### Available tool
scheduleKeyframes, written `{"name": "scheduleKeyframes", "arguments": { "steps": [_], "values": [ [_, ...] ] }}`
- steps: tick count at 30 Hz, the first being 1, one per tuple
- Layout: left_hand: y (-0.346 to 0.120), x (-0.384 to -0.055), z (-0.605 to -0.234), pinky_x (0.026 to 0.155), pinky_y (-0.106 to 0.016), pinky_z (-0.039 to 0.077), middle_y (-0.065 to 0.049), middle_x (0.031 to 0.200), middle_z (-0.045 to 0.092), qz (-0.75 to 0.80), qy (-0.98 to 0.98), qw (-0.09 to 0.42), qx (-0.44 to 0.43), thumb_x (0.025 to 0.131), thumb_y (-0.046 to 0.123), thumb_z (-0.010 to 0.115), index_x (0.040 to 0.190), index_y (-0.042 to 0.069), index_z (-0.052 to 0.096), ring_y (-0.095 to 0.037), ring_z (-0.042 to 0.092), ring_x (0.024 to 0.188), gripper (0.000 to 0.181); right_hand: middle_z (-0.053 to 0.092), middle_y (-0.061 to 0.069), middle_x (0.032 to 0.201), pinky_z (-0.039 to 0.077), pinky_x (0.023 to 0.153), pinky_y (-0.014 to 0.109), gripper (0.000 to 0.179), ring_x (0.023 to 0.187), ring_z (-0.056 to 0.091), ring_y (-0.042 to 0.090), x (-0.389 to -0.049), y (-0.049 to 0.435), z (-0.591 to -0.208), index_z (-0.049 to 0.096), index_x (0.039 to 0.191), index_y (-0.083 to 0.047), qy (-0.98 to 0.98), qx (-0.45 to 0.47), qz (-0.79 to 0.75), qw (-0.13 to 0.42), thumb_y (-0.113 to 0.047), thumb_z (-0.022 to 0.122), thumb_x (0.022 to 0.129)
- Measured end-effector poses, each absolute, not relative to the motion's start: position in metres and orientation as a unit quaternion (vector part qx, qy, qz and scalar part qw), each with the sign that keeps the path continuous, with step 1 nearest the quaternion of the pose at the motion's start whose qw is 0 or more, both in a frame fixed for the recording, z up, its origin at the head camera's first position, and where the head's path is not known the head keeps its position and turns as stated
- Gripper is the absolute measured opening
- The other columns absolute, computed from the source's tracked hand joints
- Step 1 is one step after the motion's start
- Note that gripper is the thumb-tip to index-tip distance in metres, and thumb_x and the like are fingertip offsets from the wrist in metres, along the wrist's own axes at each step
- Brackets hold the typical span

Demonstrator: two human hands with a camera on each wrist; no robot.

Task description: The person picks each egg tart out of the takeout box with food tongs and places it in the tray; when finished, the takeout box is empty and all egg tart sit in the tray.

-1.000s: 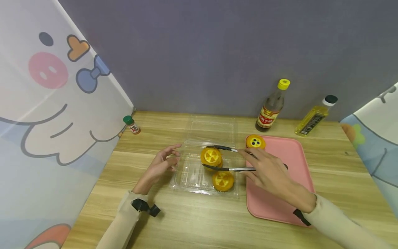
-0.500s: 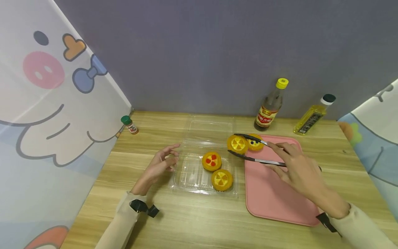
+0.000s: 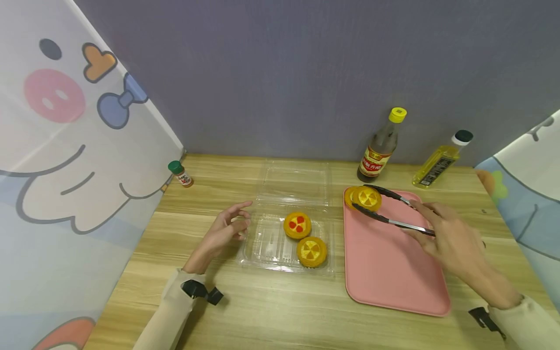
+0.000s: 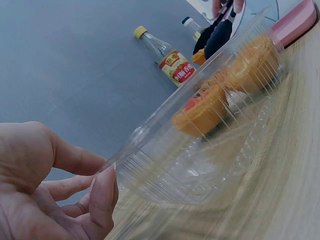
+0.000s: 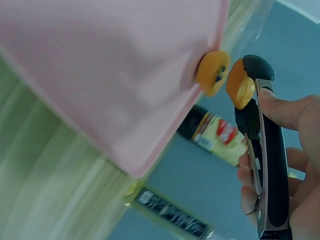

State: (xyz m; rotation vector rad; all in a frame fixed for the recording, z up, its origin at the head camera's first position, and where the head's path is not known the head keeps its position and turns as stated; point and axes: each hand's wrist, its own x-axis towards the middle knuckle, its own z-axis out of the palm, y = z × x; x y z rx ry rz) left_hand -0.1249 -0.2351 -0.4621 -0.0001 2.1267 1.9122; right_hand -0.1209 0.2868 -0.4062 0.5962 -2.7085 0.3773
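My right hand [image 3: 459, 243] holds black-tipped metal tongs [image 3: 413, 226], whose tips clasp an egg tart with yellow wedge topping [image 3: 366, 199]. This tart hangs above the back left corner of the pink tray [image 3: 393, 267]. Partly behind it, a tart with dark blue dots [image 5: 212, 73] rests on the tray. The open clear plastic container [image 3: 264, 243] holds a tart with red pieces [image 3: 297, 225] and another wedge-topped tart [image 3: 312, 252]. At the container's left rim, my left hand [image 3: 223, 231] pinches the edge between thumb and fingers, as the left wrist view shows.
Behind the tray stand a dark sauce bottle with a yellow cap [image 3: 377, 150] and an oil bottle [image 3: 437, 165]. A small green-capped jar [image 3: 181, 175] is at the back left. The container's lid [image 3: 295, 180] lies back towards the grey wall [image 3: 271, 78].
The tongs carried the wedge-topped tart from the container rightward to above the tray, uncovering the red-topped tart beneath. My left hand stayed at the container's rim.
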Motion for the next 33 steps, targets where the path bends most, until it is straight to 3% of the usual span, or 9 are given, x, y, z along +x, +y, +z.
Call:
{"name": "scheduleKeyframes", "arguments": {
  "steps": [3,13,19,33],
  "values": [
    [-0.236,-0.125,-0.462,0.057,-0.017,0.053,-0.018,0.125,0.051,0.662,0.737,0.140,0.002,0.101,0.001,0.058,0.158,0.007,0.042,-0.008,0.057,0.075,0.060,0.066,0.019,0.120,0.035,0.042,0.027,0.072,0.068,0.063,0.027,-0.122,0.297,-0.411,0.063,0.140,-0.007,-0.958,0.196,0.133,0.161,-0.021,0.091,0.075],
    [-0.238,-0.124,-0.463,0.057,-0.018,0.053,-0.016,0.124,0.051,0.661,0.737,0.142,0.004,0.101,0.003,0.059,0.158,0.006,0.040,-0.008,0.057,0.075,0.061,0.062,0.024,0.125,0.041,0.039,0.040,0.066,0.079,0.068,0.045,-0.121,0.325,-0.423,0.060,0.142,-0.007,-0.971,0.153,0.131,0.130,-0.025,0.085,0.083],
    [-0.238,-0.125,-0.463,0.058,-0.017,0.053,-0.014,0.124,0.051,0.657,0.740,0.143,0.008,0.101,0.004,0.059,0.159,0.006,0.040,-0.008,0.057,0.076,0.060,0.063,0.027,0.126,0.040,0.038,0.038,0.067,0.091,0.067,0.052,-0.120,0.334,-0.426,0.061,0.140,-0.004,-0.973,0.147,0.129,0.125,-0.028,0.086,0.083],
    [-0.236,-0.126,-0.462,0.057,-0.017,0.052,-0.014,0.123,0.051,0.659,0.738,0.145,0.005,0.101,0.003,0.059,0.158,0.008,0.041,-0.008,0.056,0.076,0.060,0.061,0.032,0.125,0.040,0.037,0.037,0.066,0.091,0.066,0.054,-0.122,0.341,-0.431,0.060,0.140,-0.004,-0.979,0.136,0.115,0.103,-0.032,0.084,0.086]
  ]
}}
